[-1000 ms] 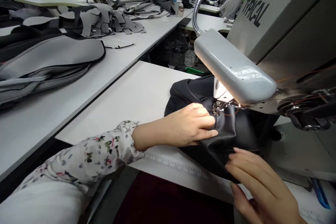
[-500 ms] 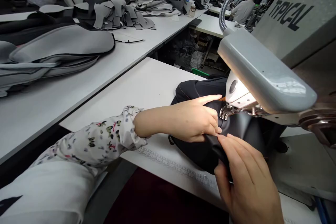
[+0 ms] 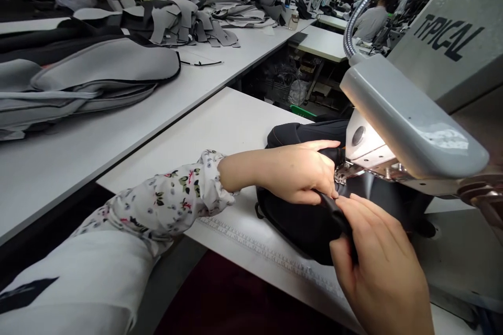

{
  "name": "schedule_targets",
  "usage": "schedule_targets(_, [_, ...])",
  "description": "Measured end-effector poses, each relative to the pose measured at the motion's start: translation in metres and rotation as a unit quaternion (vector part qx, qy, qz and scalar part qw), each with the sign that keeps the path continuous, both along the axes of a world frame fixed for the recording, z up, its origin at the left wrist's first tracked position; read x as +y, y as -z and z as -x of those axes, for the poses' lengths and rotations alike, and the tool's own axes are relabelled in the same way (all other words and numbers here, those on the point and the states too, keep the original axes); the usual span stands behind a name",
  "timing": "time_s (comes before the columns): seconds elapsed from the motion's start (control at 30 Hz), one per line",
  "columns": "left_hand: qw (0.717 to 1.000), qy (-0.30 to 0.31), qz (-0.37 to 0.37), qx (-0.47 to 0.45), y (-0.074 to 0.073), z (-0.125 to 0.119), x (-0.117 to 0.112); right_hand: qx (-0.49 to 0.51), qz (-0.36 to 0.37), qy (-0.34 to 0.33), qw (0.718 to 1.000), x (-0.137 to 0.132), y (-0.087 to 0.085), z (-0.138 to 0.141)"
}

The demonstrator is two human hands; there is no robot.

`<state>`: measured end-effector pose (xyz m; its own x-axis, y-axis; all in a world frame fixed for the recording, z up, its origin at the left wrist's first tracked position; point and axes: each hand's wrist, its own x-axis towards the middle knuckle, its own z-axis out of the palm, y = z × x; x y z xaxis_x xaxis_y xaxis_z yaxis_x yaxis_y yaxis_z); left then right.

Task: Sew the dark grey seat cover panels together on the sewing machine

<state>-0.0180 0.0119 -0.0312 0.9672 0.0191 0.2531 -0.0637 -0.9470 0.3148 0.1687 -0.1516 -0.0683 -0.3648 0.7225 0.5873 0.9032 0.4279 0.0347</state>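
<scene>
A black, smooth sheet-like piece with seams, perhaps a sewn cover [image 3: 302, 225], lies bunched under the needle area of a sewing machine [image 3: 373, 152]. My left hand [image 3: 301, 170] presses on it close to the presser foot [image 3: 342, 172], index finger stretched forward and the other fingers curled on the material. With thumb below and fingers above, my right hand [image 3: 383, 256] pinches a folded edge of the black cover, just nearer to me. The two hands' fingertips nearly meet. What lies directly beneath the needle is partly hidden by my left fingers.
A grey lamp head [image 3: 412, 120] hangs over the needle. A ruler strip [image 3: 251, 243] runs along the near table edge. Grey padded pieces [image 3: 110, 65] and a stack of grey cut pieces [image 3: 188, 21] lie on the left table. A person [image 3: 371, 21] sits far back.
The whole view has shifted slightly, so the machine and table sit further right and lower. Both hands keep their hold on the black cover, staying close to the presser foot.
</scene>
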Motion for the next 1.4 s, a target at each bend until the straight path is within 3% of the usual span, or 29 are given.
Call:
schedule_targets(0.3, [0.999, 0.009, -0.034, -0.030, 0.008, 0.000, 0.002, -0.010, 0.008, -0.004, 1.000, 0.007, 0.002, -0.011])
schedule_targets(0.5, [0.991, -0.031, -0.097, -0.081, 0.020, -0.002, -0.015, 0.000, 0.014, -0.014, 1.000, 0.017, 0.002, -0.028])
schedule_targets(0.83, [0.956, -0.154, -0.170, -0.181, 0.039, -0.016, -0.045, 0.010, 0.003, -0.034, 0.999, 0.036, 0.004, -0.041])
schedule_targets(1.03, [0.896, -0.308, -0.238, -0.216, 0.052, -0.034, -0.088, 0.014, -0.021, -0.045, 0.999, 0.044, 0.012, -0.050])
schedule_targets(1.17, [0.865, -0.371, -0.267, -0.206, 0.058, -0.046, -0.102, 0.020, -0.034, -0.043, 0.998, 0.047, 0.013, -0.046])
schedule_targets(1.3, [0.868, -0.371, -0.268, -0.192, 0.056, -0.051, -0.098, 0.041, -0.036, -0.018, 0.998, 0.032, 0.013, -0.049])
schedule_targets(1.4, [0.872, -0.369, -0.263, -0.183, 0.054, -0.052, -0.094, 0.134, -0.078, 0.053, 0.986, 0.001, 0.038, -0.070])
